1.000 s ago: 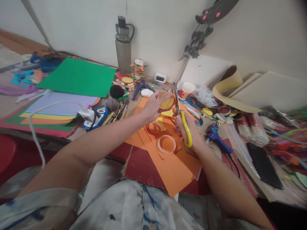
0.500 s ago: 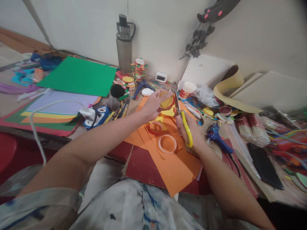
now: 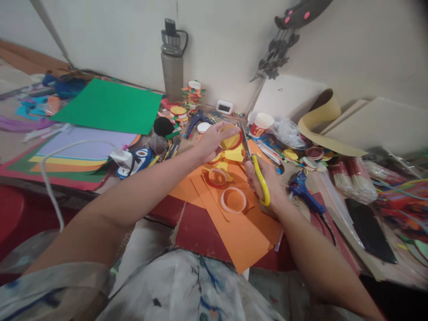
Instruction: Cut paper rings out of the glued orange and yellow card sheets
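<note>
Yellow fills the face of the round, red-rimmed disc [image 3: 230, 137], which is held up above the orange paper sheets [image 3: 247, 240] near the middle of the cluttered counter [image 3: 187, 141]. The left hand [image 3: 211, 140] has a narrow grip on it, thumb and fingers at its edge, and the right hand [image 3: 267, 176] closes around the yellow-handled metal scissors [image 3: 261, 178], whose blades point up just beside the rim; whether they touch it is hard to tell. The disc already has its yellow face, while the pale, translucent ring [image 3: 222, 200] lying flat on the orange is open through its middle, with no coloured face on it. Between the two, the red-edged clear ring [image 3: 209, 178] lies with yellow paper near it; whether any is fixed to it, I can't tell. The held disc looks thin and shallow, tilted, its red side showing at the right and the fingers hiding part of its left edge, so how neatly the yellow meets the rim all round can't be judged. A blue glue gun [image 3: 306, 195] rests to the right.
</note>
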### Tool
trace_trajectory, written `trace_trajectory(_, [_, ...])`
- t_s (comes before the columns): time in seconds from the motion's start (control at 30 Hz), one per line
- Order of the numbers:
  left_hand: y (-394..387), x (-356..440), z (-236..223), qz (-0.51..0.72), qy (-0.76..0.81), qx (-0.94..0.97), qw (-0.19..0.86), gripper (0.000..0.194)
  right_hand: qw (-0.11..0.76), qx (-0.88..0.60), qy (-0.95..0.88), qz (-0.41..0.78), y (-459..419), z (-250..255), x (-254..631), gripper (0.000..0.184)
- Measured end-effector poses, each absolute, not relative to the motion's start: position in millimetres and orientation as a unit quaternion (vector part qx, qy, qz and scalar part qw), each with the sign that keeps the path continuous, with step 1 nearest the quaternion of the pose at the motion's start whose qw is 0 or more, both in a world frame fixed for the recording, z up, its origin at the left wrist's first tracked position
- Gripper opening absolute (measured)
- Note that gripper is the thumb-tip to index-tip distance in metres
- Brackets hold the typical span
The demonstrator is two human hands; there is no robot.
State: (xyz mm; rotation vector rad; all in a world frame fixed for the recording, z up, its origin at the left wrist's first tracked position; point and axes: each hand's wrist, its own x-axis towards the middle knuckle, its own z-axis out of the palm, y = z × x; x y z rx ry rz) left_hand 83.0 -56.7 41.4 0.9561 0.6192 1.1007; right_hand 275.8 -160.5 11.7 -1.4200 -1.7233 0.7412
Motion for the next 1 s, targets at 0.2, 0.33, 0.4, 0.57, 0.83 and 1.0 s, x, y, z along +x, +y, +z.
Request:
trace_trajectory(0.2, [-53.8,79.5,40.4,0.478,0.266,0.454,0.704,0.052,0.362,-0.558,-0.695,0.274,-159.9,22.7,274.3,0.065])
trace_trajectory(0.33, [-52.6,79.3,38.1,0.462,0.250,0.469,0.710,0.055,0.359,-0.557,-0.702,0.261,-159.8,25.3,273.6,0.067])
trace_trajectory(0.4, [-52.5,78.9,38.0,0.461,0.246,0.474,0.708,0.056,0.363,-0.557,-0.699,0.266,-160.2,24.3,273.9,0.066])
trace_trajectory(0.57, [-52.5,76.8,38.6,0.463,0.250,0.480,0.702,0.053,0.364,-0.559,-0.693,0.273,-160.6,20.0,275.7,0.064])
trace_trajectory(0.83, [-46.1,72.8,38.1,0.451,0.248,0.488,0.705,0.058,0.358,-0.566,-0.684,0.287,-160.9,21.7,275.6,0.061])
trace_trajectory(1.0, [-42.7,68.3,40.5,0.445,0.249,0.503,0.697,0.061,0.351,-0.565,-0.690,0.286,-162.5,27.7,273.8,0.062])
